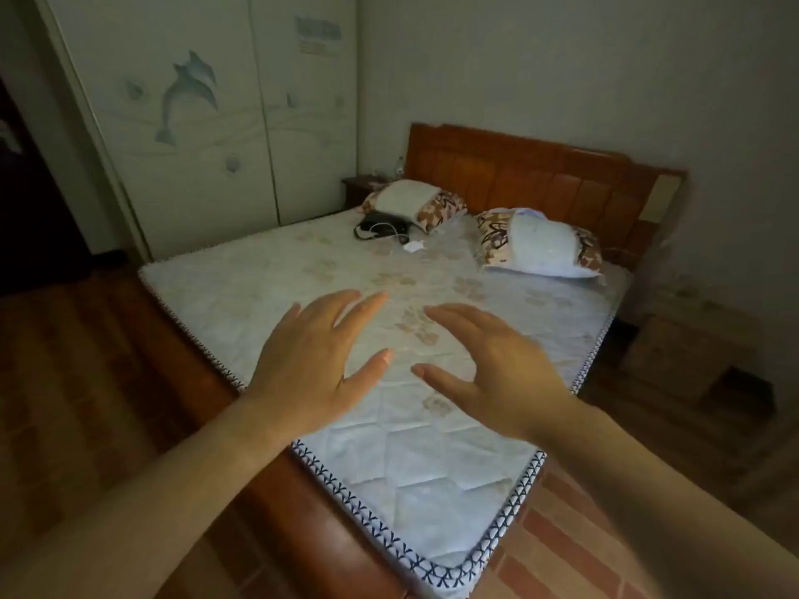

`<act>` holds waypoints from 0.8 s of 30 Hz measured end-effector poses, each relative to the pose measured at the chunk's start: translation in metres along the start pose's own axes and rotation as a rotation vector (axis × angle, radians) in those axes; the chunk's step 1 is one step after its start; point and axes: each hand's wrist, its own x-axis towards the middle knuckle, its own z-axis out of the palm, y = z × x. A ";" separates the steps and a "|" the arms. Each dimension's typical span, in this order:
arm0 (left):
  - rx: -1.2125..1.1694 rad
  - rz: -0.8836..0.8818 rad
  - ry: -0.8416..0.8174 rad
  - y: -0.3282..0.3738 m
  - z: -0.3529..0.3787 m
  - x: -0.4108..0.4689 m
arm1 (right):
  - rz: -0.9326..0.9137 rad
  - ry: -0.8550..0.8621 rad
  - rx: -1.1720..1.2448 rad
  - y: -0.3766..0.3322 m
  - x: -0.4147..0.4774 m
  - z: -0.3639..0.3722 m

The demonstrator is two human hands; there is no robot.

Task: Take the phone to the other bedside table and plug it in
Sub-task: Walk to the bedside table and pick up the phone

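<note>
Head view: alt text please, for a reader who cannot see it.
Two empty open hands, left hand and right hand, reach over a bare mattress. Near two pillows by the wooden headboard lie a dark object and white charger cable.

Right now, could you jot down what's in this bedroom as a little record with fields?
left hand: open, empty, held over the mattress foot
right hand: open, empty, beside the left
mattress: bare, quilted
pillows: two by the headboard
dark item: near the far pillow, white cable and charger beside it
phone: cannot tell
bedside tables: far one, near one
</note>
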 end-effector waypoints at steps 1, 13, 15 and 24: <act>-0.019 -0.023 -0.013 -0.014 0.000 -0.009 | -0.013 -0.023 0.010 -0.009 0.008 0.014; -0.037 -0.378 0.051 -0.223 -0.021 -0.140 | -0.264 -0.247 0.190 -0.177 0.112 0.186; -0.026 -0.456 0.036 -0.252 -0.029 -0.160 | -0.288 -0.272 0.246 -0.206 0.126 0.207; -0.052 -0.684 -0.033 -0.343 -0.045 -0.236 | -0.379 -0.392 0.448 -0.300 0.185 0.278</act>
